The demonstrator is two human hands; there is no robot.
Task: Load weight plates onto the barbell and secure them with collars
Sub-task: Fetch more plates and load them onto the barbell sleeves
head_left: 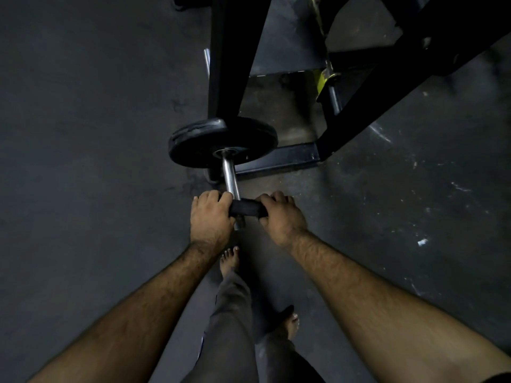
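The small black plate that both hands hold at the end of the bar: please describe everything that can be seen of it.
The small black weight plate looks matte, perhaps rubber-coated, and is seen nearly edge-on, so only its dark rim shows. It sits on the near end of the shiny steel barbell sleeve, whose tip pokes out below it. The left hand grips its left side and the right hand its right side, fingers curled over the rim. It is apart from the larger black round plate already loaded farther up the sleeve.

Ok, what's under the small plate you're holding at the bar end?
Under the small black plate, gripped by the left hand and right hand, the bar's tip pokes out, with a bare foot on the floor below. The plate's hole is hidden.
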